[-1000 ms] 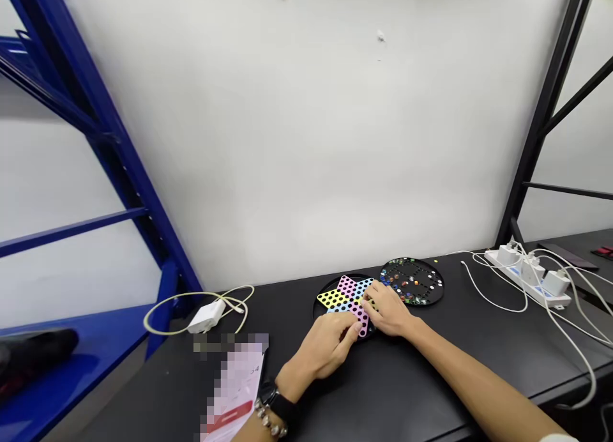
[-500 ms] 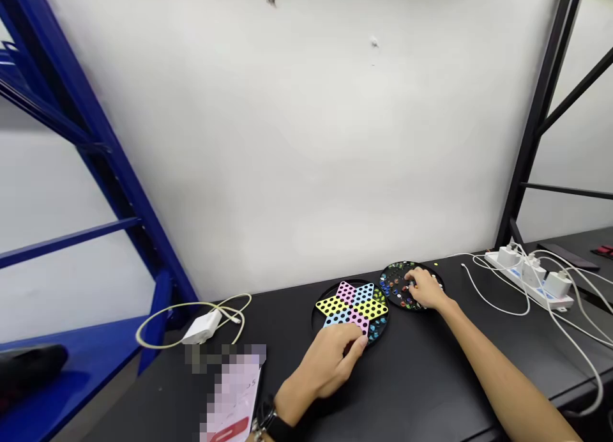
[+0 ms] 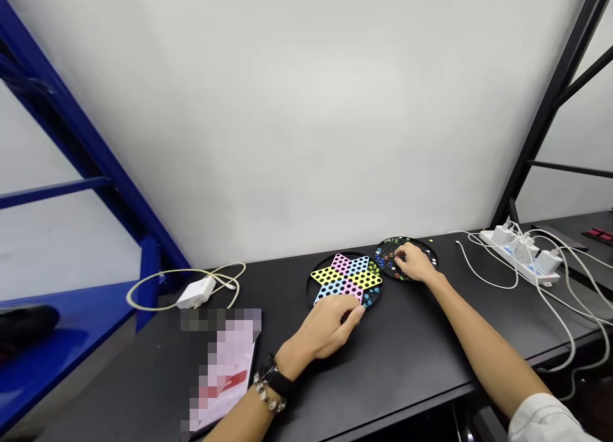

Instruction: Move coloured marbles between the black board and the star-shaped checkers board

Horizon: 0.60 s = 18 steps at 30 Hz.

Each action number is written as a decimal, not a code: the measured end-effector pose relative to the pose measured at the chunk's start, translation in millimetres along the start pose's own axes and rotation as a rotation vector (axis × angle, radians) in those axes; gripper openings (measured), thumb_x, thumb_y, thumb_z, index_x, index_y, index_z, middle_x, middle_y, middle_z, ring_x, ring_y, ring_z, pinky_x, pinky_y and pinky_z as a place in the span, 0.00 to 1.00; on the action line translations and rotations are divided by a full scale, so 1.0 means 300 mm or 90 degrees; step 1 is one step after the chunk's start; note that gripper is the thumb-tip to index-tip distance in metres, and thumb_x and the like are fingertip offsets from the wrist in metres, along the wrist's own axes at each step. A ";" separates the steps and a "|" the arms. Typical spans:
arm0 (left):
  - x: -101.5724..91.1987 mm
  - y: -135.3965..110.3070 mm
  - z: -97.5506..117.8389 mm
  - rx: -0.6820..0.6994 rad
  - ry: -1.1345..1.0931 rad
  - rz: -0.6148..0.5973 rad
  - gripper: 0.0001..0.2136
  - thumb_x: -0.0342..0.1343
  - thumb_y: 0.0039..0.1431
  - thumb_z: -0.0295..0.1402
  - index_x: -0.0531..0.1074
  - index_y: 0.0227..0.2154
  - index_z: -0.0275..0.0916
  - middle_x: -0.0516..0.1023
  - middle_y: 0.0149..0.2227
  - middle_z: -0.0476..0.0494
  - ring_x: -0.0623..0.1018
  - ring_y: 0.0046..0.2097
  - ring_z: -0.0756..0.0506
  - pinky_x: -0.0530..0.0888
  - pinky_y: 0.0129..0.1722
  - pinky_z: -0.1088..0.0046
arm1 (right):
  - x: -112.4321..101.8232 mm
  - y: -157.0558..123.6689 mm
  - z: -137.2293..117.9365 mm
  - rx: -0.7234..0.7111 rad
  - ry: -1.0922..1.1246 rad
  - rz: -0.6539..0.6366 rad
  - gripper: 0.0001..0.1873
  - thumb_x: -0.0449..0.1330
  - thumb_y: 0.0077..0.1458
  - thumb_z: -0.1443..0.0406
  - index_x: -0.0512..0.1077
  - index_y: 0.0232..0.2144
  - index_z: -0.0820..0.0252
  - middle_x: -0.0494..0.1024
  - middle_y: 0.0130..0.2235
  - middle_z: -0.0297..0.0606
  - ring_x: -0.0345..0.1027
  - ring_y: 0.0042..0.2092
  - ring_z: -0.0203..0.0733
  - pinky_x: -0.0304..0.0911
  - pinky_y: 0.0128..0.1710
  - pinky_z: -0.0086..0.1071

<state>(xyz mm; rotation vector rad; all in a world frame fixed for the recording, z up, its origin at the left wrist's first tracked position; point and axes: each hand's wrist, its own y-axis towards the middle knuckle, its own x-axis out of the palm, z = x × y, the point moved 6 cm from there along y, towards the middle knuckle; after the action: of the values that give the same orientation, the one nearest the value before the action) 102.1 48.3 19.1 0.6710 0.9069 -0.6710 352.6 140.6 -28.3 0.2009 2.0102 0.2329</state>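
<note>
A Chinese checkers board (image 3: 345,277), a star of pink, yellow and blue points with black holes, lies in a round black tray (image 3: 309,292). Yellow and blue pieces (image 3: 372,295) show along the tray's right side. Curled over the near rim is my left hand (image 3: 328,327), thumb at the right and other fingers mostly hidden. My right hand (image 3: 416,263) reaches into a second round black tray (image 3: 400,240) that holds many small coloured marbles (image 3: 383,258). Its fingers are drawn together low over the marbles; whatever is between the fingertips is too small to make out.
Left of my left hand lies a partly pixelated pink sheet (image 3: 234,352). Behind it sit a white adapter (image 3: 196,293) and a looped pale cable (image 3: 156,277). A white power strip (image 3: 522,257) with plugs and trailing cables is at right. A white wall (image 3: 325,122) rises behind.
The view has tilted down and shifted slightly, so the desk's front edge and my right sleeve show more. My right hand's fingers have drawn closer together over the marbles; my left hand stays at the board.
</note>
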 end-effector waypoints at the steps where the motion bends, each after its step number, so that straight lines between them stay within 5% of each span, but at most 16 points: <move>1: 0.001 0.000 0.003 0.003 -0.004 0.000 0.20 0.37 0.70 0.39 0.64 0.24 0.40 0.69 0.26 0.50 0.67 0.29 0.49 0.63 0.33 0.73 | 0.004 0.011 0.002 -0.003 0.008 0.011 0.09 0.56 0.57 0.63 0.74 0.39 0.57 0.75 0.45 0.40 0.68 0.43 0.42 0.59 0.42 0.32; 18: 0.005 0.003 -0.001 0.002 0.008 0.002 0.19 0.38 0.70 0.39 0.64 0.24 0.40 0.70 0.26 0.50 0.68 0.28 0.49 0.63 0.33 0.73 | 0.097 0.110 -0.014 -0.063 0.021 -0.074 0.12 0.56 0.56 0.67 0.78 0.41 0.58 0.79 0.42 0.40 0.71 0.44 0.43 0.62 0.45 0.30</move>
<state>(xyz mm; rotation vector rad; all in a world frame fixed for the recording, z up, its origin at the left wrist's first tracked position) 103.2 48.8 17.7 0.6805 0.9166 -0.6668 337.6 179.3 -43.5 0.0179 2.0296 0.2635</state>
